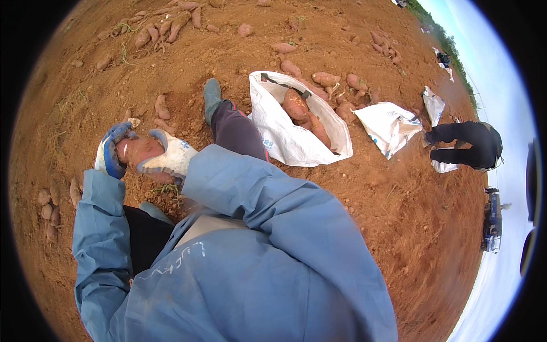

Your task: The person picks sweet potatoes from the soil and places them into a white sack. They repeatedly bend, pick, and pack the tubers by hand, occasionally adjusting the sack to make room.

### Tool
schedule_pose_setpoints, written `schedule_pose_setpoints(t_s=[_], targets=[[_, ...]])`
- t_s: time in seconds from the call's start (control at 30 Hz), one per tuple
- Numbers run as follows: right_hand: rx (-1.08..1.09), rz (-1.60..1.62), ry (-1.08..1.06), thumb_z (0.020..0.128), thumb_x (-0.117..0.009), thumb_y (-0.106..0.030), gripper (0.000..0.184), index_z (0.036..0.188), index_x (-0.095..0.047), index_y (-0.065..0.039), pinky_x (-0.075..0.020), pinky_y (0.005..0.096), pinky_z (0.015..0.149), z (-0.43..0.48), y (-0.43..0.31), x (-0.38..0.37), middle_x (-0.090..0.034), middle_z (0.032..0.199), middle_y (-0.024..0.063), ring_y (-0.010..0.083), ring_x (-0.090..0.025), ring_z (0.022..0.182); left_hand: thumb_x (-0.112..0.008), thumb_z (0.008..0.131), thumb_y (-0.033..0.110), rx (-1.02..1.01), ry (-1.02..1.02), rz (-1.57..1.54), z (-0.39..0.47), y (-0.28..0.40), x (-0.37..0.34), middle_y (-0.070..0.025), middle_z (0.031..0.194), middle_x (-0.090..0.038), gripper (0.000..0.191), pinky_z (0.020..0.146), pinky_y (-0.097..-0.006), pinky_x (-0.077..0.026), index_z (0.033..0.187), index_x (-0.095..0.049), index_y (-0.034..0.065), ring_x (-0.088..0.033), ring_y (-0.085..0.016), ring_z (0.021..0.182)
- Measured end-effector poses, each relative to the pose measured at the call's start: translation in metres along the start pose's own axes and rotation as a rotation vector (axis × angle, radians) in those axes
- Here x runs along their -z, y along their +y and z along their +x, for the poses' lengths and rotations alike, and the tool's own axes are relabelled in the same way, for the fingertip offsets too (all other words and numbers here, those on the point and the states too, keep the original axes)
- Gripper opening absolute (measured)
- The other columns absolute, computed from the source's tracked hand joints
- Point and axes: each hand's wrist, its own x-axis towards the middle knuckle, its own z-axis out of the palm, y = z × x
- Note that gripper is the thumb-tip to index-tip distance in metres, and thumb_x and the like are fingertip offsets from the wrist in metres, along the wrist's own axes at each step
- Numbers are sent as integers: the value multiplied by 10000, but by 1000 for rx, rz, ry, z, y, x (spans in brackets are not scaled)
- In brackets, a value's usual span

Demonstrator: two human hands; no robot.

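Observation:
A large reddish sweet potato (139, 150) is held between my two gloved hands, above the soil at the left. My left hand (112, 150), in a blue and white work glove, grips its far left side. From the right, my right hand (169, 154) closes round it in a similar glove, the thumb on top. An open white woven sack (280, 134) stands to the right, beside my leg, with several sweet potatoes (297, 106) inside. Small sweet potatoes (162, 107) lie on the ground just beyond my hands.
More sweet potatoes (175, 26) lie in a heap at the top left and around the sack. A second white sack (386, 126) rests to the right. Farther right, a person (468, 141) in dark clothes bends over near other sacks. A truck (493, 222) stands at the far right.

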Motion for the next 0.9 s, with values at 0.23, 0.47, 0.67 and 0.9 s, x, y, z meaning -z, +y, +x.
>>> schedule_pose_setpoints(t_s=[0.23, 0.47, 0.67, 0.9], targets=[[-274, 569, -49, 777, -775, -431, 572, 1161, -557, -67, -438, 314, 424, -47, -3, 48, -617, 824, 70, 175, -585, 573, -415, 1011, 327, 68, 408, -48, -5, 21, 5, -71, 1230, -601, 432, 996, -419, -476, 1378, -477, 109, -582, -249, 1142], [3, -107, 544, 845, -698, -313, 617, 1302, -498, 52, -491, 268, 848, -111, 43, 218, -617, 1202, 140, 174, -606, 1058, -432, 1006, 318, 245, 165, 4, -11, 26, -10, -51, 1212, -634, 380, 900, -398, -532, 1311, -539, 118, -633, -240, 1052], [-441, -663, 721, 657, -799, -555, 892, 1300, -537, 5, -473, 390, 954, -154, 116, 345, -622, 1234, 178, 290, -589, 1160, -463, 1001, 314, 262, 146, -21, 1, 18, -3, -48, 1158, -647, 369, 889, -396, -531, 1299, -545, 112, -634, -236, 1037], [-473, -1095, 832, 772, -685, -461, 705, 1340, -491, -90, -427, 450, 1002, -119, 158, 331, -574, 1261, 212, 363, -546, 1189, -472, 999, 322, 290, 198, 82, 4, 15, -13, -36, 1151, -648, 371, 908, -397, -514, 1295, -547, 112, -635, -228, 1028]])
